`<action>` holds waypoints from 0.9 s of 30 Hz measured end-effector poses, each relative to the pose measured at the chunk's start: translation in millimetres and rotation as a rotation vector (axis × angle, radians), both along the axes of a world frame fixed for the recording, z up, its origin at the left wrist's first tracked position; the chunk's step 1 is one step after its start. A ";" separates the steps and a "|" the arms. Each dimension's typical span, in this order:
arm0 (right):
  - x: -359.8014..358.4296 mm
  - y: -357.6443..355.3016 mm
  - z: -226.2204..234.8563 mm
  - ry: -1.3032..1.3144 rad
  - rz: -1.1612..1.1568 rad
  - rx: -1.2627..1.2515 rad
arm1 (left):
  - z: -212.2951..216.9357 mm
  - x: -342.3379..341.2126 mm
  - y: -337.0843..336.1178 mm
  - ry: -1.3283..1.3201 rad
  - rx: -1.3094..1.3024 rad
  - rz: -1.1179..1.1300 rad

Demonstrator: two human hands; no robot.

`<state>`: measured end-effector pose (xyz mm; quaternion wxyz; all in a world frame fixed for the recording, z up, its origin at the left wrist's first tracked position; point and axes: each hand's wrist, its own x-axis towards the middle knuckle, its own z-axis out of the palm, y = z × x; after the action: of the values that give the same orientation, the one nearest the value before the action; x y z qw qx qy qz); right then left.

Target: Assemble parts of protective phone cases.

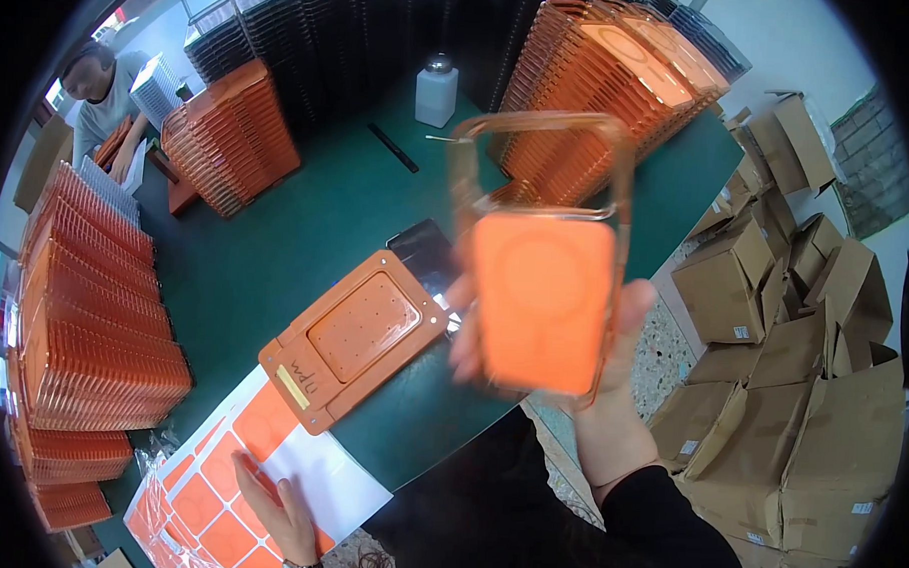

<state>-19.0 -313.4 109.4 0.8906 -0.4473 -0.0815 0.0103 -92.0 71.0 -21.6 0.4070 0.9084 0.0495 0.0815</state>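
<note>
Raised over the table's front edge, a phone case [542,302] is gripped from below and at its sides by my right hand [624,355]. It is clear with an orange tint, has an orange panel over its lower part, and is slightly blurred. My left hand [278,510] lies with fingers stretched out on a sheet of orange stickers [242,482] at the table's near edge. Between my hands sits an orange-brown jig plate [365,326] with a rectangular recess, handwriting and a yellow strip. A dark flat object [423,248] shows partly behind the jig.
Tall stacks of orange phone cases [108,322] line the left; more stacks [591,94] stand at the back right. A white pump bottle [437,91] and a black strip [392,148] are on the green table [317,209]. Cardboard boxes [781,386] crowd the right. A person [106,97] sits at far left.
</note>
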 end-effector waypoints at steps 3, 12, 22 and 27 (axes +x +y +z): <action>-6.9 -43.0 19.1 -0.073 -0.600 -0.833 | 0.6 0.2 -1.0 0.052 0.146 -0.063; 24.9 -51.2 -23.5 0.274 -0.620 -2.067 | -3.2 -1.5 4.9 0.038 0.317 -0.082; 17.1 -49.1 -28.8 0.224 -0.525 -2.116 | -1.7 -9.8 20.4 0.018 0.321 -0.111; 10.2 -34.9 -32.2 -0.244 -0.746 -2.036 | -5.1 -12.3 19.7 0.015 0.325 -0.115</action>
<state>-8.7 -348.4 77.1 0.0359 -0.9693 0.0183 -0.2424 -104.3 90.8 -26.7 0.2584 0.9642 -0.0133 0.0584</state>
